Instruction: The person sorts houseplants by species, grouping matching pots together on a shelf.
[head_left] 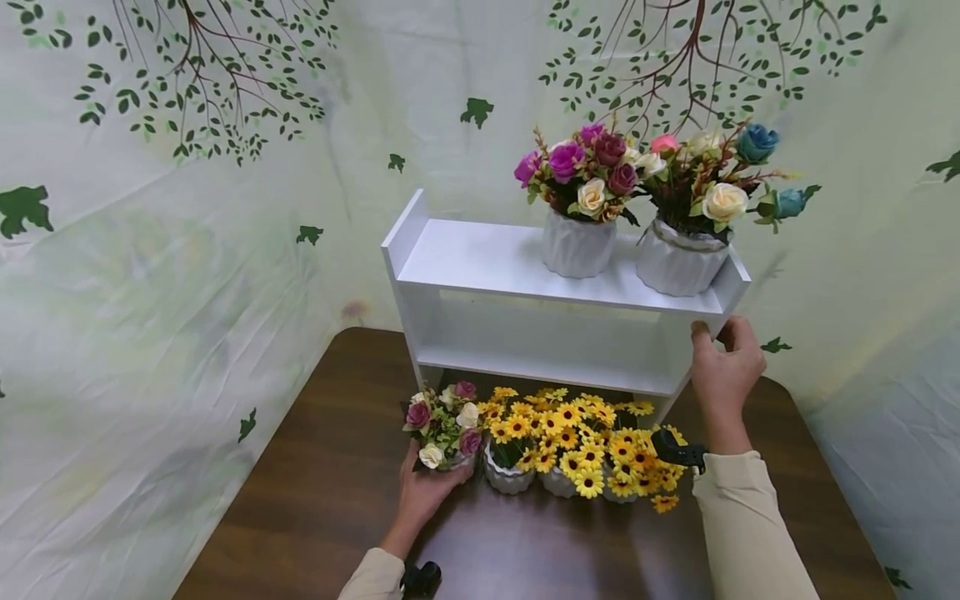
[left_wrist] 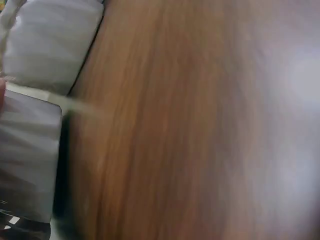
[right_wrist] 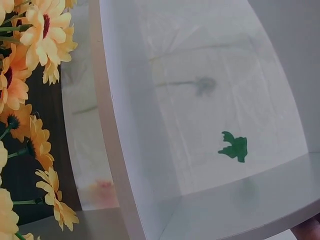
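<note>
My left hand holds a small pot of purple and white roses at the left end of a row on the table. Its fingers go round the pot's lower part, which is mostly hidden by the hand. My right hand grips the right side panel of a white two-tier shelf, thumb in front and fingers behind. Beside the rose pot stand several white pots of yellow daisies, in front of the shelf. In the right wrist view, part of the hand shows at the shelf's edge.
On the shelf's top board stand two larger white pots, one with purple and cream roses, one with blue and cream roses. The dark wooden table has rounded back corners. A leaf-printed cloth hangs behind.
</note>
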